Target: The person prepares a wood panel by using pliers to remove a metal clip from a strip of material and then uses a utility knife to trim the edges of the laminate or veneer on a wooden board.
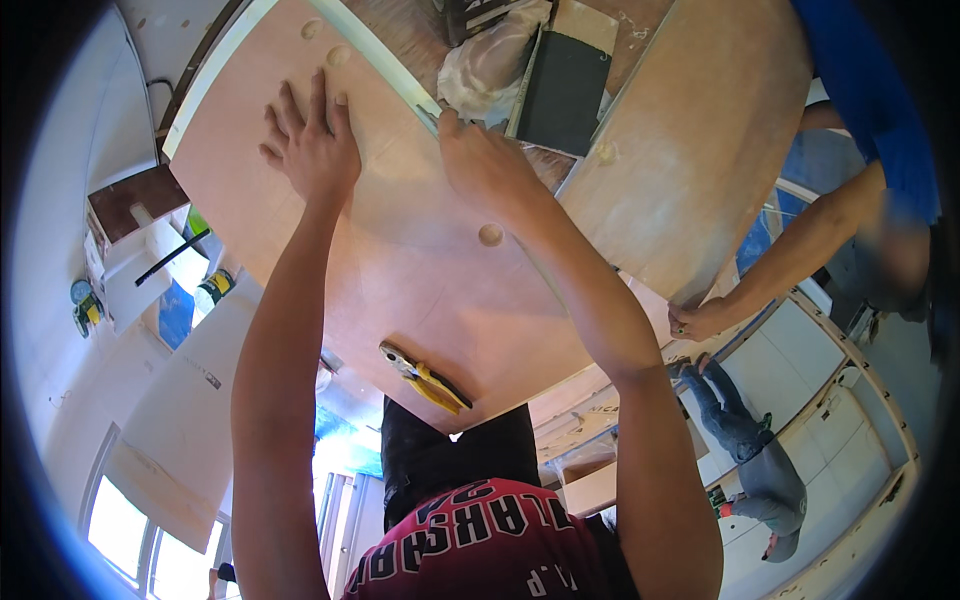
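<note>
A large wooden panel with several round recesses lies before me. My left hand rests spread and palm down on its upper left part. At the panel's pale green edge strip, my right hand holds a small thin metal tool, its kind hard to tell. Combination pliers with yellow and black handles lie near the panel's lower corner, below both hands.
A second wooden panel lies at the right, with a co-worker's hand at its lower corner. Between the panels are a dark rectangular block and crumpled plastic. Another person is farther off at lower right.
</note>
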### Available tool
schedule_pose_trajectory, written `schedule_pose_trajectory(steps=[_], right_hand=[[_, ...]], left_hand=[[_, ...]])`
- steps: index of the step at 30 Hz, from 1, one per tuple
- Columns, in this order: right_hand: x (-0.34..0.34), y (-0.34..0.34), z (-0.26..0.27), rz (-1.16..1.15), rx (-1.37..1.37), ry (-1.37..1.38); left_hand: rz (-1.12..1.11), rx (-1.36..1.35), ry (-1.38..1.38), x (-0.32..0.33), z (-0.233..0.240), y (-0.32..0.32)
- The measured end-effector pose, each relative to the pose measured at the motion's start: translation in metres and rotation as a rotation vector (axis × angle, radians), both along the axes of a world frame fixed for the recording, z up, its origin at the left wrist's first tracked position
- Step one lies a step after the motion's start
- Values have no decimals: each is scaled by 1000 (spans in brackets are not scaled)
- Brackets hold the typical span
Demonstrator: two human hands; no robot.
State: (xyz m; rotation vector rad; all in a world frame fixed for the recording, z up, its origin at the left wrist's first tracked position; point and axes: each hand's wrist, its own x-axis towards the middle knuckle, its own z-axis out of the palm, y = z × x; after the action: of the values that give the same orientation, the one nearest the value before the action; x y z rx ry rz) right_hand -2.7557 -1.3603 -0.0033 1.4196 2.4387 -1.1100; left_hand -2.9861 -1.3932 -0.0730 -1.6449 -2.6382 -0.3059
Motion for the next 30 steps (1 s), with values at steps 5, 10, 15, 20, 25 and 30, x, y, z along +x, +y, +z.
schedule_pose_trajectory(steps=[5, 10, 15, 20, 25, 30], right_hand=[[-4, -6, -15, 19, 18, 23], [-9, -6, -8, 0, -82, -31], [4, -12, -2, 3, -163, -15], [49, -47, -8, 47, -224, -101], [71, -65, 18, 34, -358, -145], [72, -76, 17, 12, -108, -69]], left_hand=[[-6, 17, 3, -1, 0, -1], [-8, 18, 16, -2, -3, -1], [-8, 24, 67, -8, -8, -3], [-4, 14, 66, -5, -10, 0], [-1, 22, 55, -7, -14, -3], [-11, 28, 59, -7, -12, -1]])
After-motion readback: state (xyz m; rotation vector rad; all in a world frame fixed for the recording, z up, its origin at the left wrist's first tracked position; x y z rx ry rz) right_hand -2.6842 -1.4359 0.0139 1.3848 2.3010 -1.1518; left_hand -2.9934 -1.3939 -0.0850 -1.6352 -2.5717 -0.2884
